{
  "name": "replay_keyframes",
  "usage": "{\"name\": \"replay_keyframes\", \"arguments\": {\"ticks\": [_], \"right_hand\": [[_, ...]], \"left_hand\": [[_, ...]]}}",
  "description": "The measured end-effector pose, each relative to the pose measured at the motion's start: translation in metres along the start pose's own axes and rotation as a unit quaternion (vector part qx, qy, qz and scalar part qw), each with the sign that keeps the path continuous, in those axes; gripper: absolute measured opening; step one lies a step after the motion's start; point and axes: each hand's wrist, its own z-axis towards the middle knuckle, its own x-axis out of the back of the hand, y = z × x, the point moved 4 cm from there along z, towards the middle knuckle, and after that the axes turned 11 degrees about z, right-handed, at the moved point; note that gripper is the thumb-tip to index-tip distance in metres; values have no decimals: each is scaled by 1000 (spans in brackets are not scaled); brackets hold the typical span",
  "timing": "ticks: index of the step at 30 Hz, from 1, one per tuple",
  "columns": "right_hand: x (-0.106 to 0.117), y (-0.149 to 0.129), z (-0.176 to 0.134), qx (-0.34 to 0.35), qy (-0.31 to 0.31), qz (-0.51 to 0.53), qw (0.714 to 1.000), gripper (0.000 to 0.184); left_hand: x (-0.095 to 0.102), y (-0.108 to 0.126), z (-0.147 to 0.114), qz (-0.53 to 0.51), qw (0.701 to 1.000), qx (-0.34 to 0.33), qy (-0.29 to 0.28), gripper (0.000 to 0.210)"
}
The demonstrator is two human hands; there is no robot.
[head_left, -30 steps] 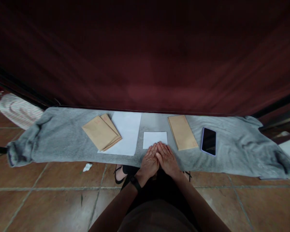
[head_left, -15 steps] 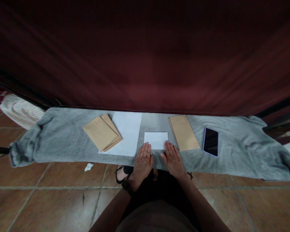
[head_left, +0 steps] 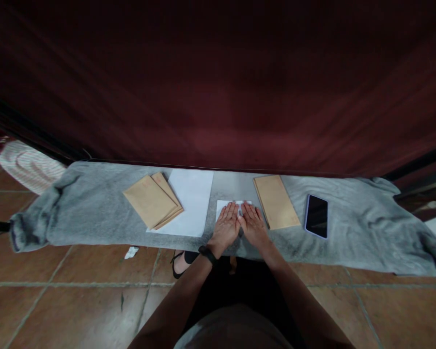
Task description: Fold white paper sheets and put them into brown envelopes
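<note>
Your left hand (head_left: 225,228) and right hand (head_left: 255,228) both lie flat, palms down, just below the middle of the frame. Neither pinches anything; the fingers are stretched out, those of each hand held close to one another, and the hands slant inward side by side. You have them over a small white paper (head_left: 221,205), which covers part of the grey cloth near the center of the frame; its upper edge and left corner show past your fingers, while the rest is hidden under them. Whether your thumbs touch is too small to tell. A dark band (head_left: 208,254) circles your left wrist.

Just left of the small paper you have a larger white sheet (head_left: 192,203), with brown envelopes (head_left: 148,201) fanned across its left side. To the right of your right hand lies another stack of brown envelopes (head_left: 276,202), tilted, and farther right a phone (head_left: 316,216) with a dark screen and a pale purple edge. All of it rests on the grey cloth (head_left: 94,208). A dark red curtain (head_left: 218,97) fills the upper frame; brown floor tiles (head_left: 94,310) fill the lower left.
</note>
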Motion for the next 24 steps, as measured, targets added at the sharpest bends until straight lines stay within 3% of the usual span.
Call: {"name": "replay_keyframes", "arguments": {"ticks": [6,12,18,20,24], "right_hand": [[-5,5,-4,-10,24,-31,999,56],[-8,9,-5,-32,75,-28,996,61],[-10,11,-5,-40,78,-30,996,59],[-9,10,-5,-37,76,-27,996,58],[-10,11,-5,-37,61,-21,997,56]], "left_hand": [[-10,-8,-6,20,999,45,10,57],[-9,-20,-10,32,995,95,28,61],[-6,-17,-9,27,992,116,50,59],[-4,-10,-9,20,994,95,50,57],[-1,8,-9,-1,999,-26,23,53]]}}
